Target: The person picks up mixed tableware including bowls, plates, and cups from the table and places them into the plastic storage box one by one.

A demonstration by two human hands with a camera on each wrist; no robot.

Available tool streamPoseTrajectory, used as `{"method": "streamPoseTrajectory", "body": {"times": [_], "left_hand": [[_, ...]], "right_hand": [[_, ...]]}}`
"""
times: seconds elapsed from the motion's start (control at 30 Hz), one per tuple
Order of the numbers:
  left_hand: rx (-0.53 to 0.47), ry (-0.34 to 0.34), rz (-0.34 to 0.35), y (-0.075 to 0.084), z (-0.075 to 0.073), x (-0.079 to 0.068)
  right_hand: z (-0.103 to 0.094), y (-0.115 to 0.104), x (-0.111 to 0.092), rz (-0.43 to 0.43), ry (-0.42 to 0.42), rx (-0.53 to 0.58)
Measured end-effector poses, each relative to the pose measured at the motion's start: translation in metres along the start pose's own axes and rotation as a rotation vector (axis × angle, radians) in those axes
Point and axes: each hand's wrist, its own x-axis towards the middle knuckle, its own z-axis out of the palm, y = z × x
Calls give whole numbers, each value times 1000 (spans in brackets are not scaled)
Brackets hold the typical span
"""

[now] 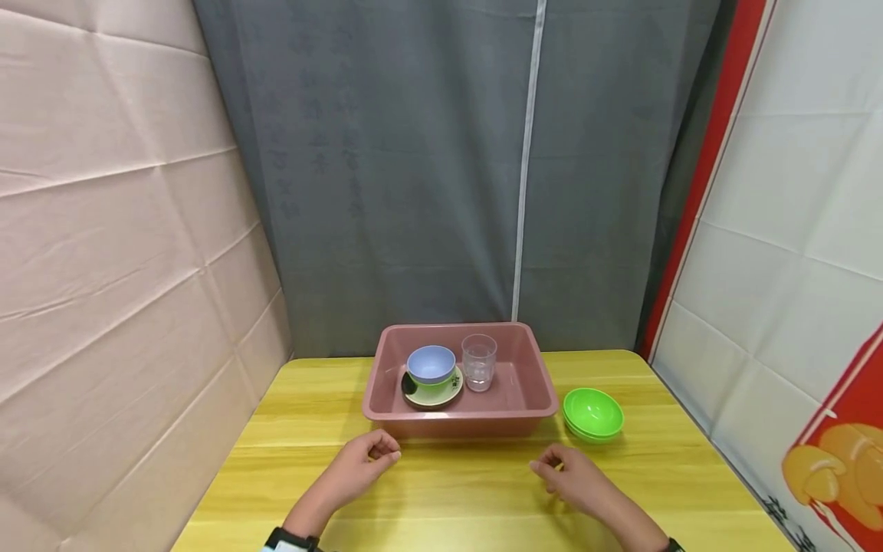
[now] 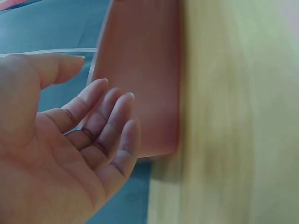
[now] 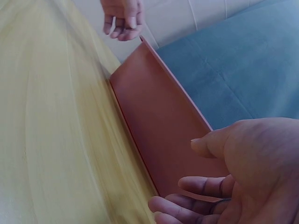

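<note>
A pink plastic basin [image 1: 510,383] stands at the back of the table. In its left half a blue bowl [image 1: 431,363] sits on a green bowl [image 1: 431,386], both on a pale plate [image 1: 450,392]; a black rounded piece [image 1: 408,383] shows at the plate's left edge. Beside them stands a clear glass [image 1: 479,362]. Outside the basin, at its right, are stacked green bowls [image 1: 593,414]. My left hand [image 1: 366,462] hovers before the basin's left front, fingers loosely bent, holding nothing. My right hand [image 1: 569,475], likewise holding nothing, is before the basin's right front, just below the green bowls.
The yellow wood-grain table [image 1: 441,506] runs back to a grey curtain [image 1: 414,169]. A pale cloth wall [image 1: 124,268] closes off the left side, a white panel [image 1: 773,253] the right.
</note>
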Motion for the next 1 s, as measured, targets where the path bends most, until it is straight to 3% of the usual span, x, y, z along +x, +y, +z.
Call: {"method": "streamPoseTrajectory", "body": {"times": [0.23,0.43,0.6,0.77,1.0], "left_hand": [[1,-1,-14,-12,9,2],[-30,-8,-24,-14,8,2],[-47,-8,-22,-13,8,1],[-45,-9,7,-10,12,3],[-56,-39,20,-10,18,4]], "right_hand": [[-6,2,4,30,23,-28],[-32,-4,11,40,115,-80],[-72,-5,23,4,254,-310],[-107,14,41,2,367,-522],[-122,43,63,120,328,-649]]}}
